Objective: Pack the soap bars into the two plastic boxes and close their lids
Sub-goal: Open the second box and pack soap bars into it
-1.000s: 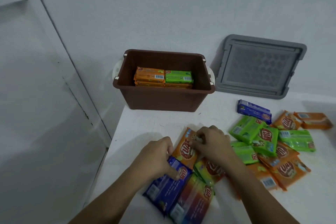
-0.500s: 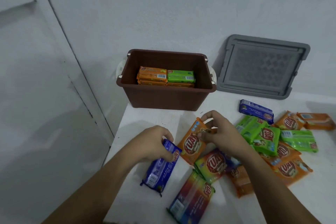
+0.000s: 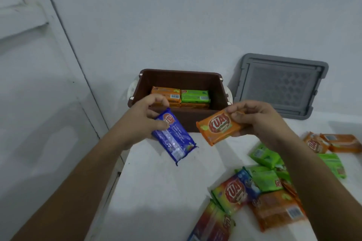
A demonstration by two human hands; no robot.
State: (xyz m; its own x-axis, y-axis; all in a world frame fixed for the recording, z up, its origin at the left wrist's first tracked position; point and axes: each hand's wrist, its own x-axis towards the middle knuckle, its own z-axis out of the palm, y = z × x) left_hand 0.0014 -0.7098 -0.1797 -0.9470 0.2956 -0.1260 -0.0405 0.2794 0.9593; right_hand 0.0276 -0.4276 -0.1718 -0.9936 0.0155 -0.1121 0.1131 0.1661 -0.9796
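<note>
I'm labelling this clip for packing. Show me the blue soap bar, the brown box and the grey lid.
blue soap bar (image 3: 173,139), head view, middle of its wrapper.
brown box (image 3: 186,121), head view, bare front wall.
grey lid (image 3: 282,86), head view, patterned centre panel.

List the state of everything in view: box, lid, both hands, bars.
Box, open, part filled.
Lid, off, leaning on the wall right of the box.
Left hand, grip on blue bar, held above the table.
Right hand, grip on orange bar, held before the box.
Packed bars, orange and green stacks inside the box.
Loose bars, unpacked heap on the table.
</note>
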